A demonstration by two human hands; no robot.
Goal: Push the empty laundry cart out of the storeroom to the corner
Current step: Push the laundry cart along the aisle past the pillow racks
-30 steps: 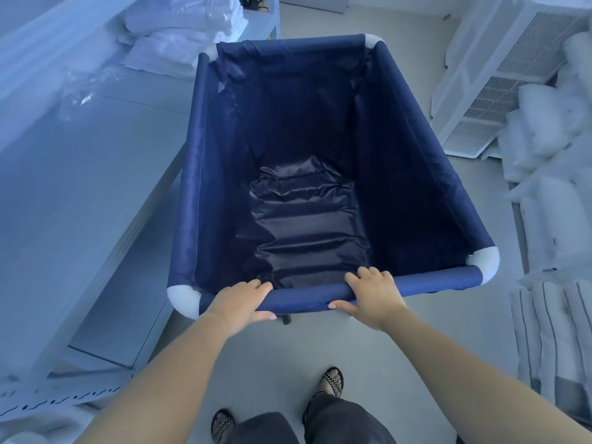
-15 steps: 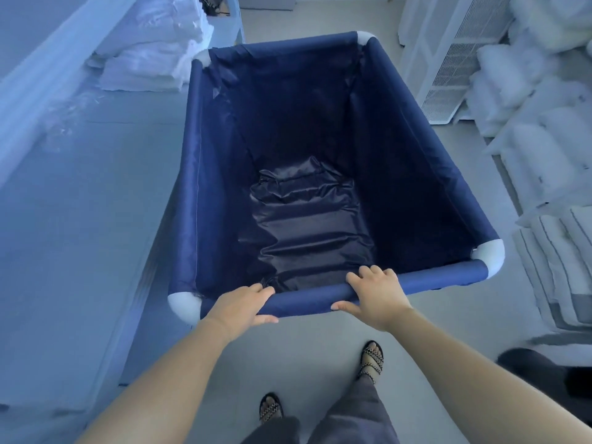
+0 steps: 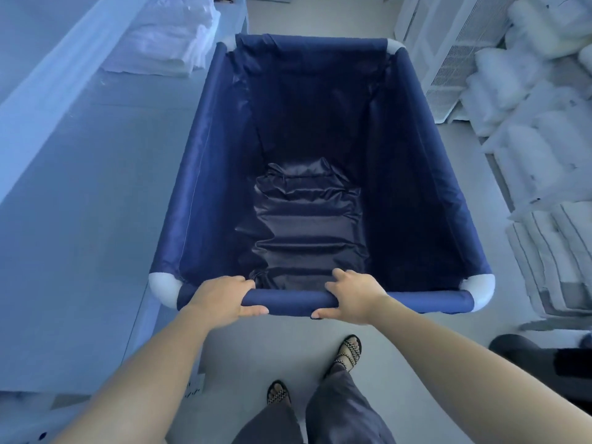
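Note:
The laundry cart [image 3: 448, 174] is a deep navy fabric bin with white corner joints, standing straight ahead of me. Only wrinkled dark lining shows on its bottom. My left hand [image 3: 221, 299] is wrapped around the near rim bar, left of its middle. My right hand [image 3: 355, 298] grips the same bar a little to the right, fingers curled over the top and thumb underneath. My feet in sandals are on the pale floor just behind the cart.
A long white shelf surface [image 3: 80, 187] runs close along the cart's left side, with folded white linen [image 3: 166, 43] at its far end. Stacked white towels and pillows [image 3: 538, 129] line the right side. A white slatted unit [image 3: 448, 52] stands at far right. Bare floor [image 3: 314, 14] lies ahead.
The cart has rolled forward and swung straighter down the aisle. The shelf and linen stacks have slid back past me. Both hands have kept their grip on the rim bar.

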